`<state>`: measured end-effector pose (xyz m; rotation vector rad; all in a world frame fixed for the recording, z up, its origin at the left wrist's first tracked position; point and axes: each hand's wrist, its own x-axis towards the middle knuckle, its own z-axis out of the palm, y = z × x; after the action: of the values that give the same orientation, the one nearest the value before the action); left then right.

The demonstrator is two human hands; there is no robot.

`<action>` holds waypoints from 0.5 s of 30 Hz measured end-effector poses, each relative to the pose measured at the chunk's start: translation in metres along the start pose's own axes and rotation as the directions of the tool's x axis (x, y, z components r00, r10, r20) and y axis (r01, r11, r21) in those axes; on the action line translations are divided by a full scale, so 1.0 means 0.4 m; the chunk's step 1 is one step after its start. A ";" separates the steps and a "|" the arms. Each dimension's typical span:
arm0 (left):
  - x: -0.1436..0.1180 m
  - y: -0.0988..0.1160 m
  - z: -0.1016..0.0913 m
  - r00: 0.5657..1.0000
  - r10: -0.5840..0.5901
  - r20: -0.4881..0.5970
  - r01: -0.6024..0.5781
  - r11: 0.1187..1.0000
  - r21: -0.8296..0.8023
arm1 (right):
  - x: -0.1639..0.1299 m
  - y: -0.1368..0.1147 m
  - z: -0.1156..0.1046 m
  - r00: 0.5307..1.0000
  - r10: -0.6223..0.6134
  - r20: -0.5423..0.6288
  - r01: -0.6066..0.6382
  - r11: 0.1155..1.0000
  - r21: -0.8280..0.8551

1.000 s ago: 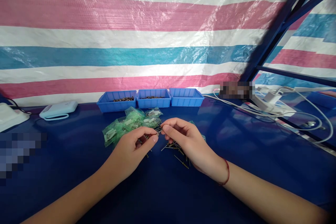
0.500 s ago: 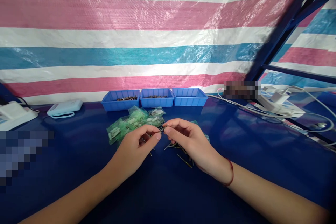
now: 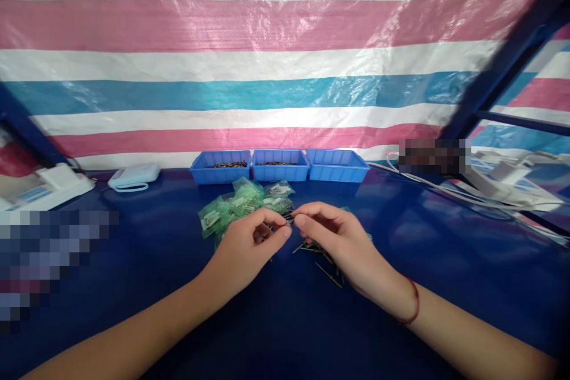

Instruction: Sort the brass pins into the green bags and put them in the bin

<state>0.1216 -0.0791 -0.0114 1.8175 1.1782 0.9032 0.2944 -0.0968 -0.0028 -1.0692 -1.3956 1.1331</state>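
My left hand (image 3: 249, 246) and my right hand (image 3: 345, 243) meet over the middle of the blue table (image 3: 267, 332). Each pinches thumb against forefinger, and a thin metal pin (image 3: 290, 219) shows between the two sets of fingertips. Its ends are too small to make out. Beneath and beside my right hand lie several loose metal pins (image 3: 328, 275), partly hidden by it. Small green plastic bags (image 3: 240, 202) with light-coloured and metal pieces inside are heaped just beyond my left hand.
Three blue bins stand in a row at the back: the left bin (image 3: 220, 176) and middle bin (image 3: 279, 174) hold small brownish metal parts, beside a right bin (image 3: 338, 174). A light blue device (image 3: 134, 176) lies left. White cables (image 3: 427, 185) and power strips (image 3: 512, 169) sit right.
The whole view has shifted, so the table and bins appear farther right. Both hands keep their pinch close together, with the fingertips now slightly nearer each other.
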 end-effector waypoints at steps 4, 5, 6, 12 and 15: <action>-0.002 -0.001 -0.006 0.996 0.064 -0.063 -0.065 0.998 -0.026 | 0.002 0.003 0.002 0.999 -0.037 -0.026 0.033 0.989 -0.145; -0.002 -0.003 -0.009 0.993 0.088 -0.083 -0.091 0.995 -0.027 | 0.003 0.004 0.002 0.999 -0.047 -0.027 0.041 0.981 -0.191; -0.002 -0.006 -0.012 0.988 0.119 -0.101 -0.122 0.992 -0.023 | 0.003 0.006 0.002 0.998 -0.061 -0.023 0.054 0.969 -0.242; 0.000 -0.031 -0.043 0.925 0.358 -0.124 -0.337 0.927 0.162 | 0.030 -0.007 -0.010 0.949 -0.316 -0.003 0.252 0.763 -0.595; 0.007 -0.048 -0.068 0.863 0.502 -0.051 -0.454 0.817 0.354 | 0.094 -0.034 -0.023 0.893 -0.447 -0.047 0.260 0.599 -0.758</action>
<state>0.0916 -0.0651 -0.0156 2.4307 1.0119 1.1884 0.2992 -0.0614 0.0173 -1.3308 -1.8221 0.0814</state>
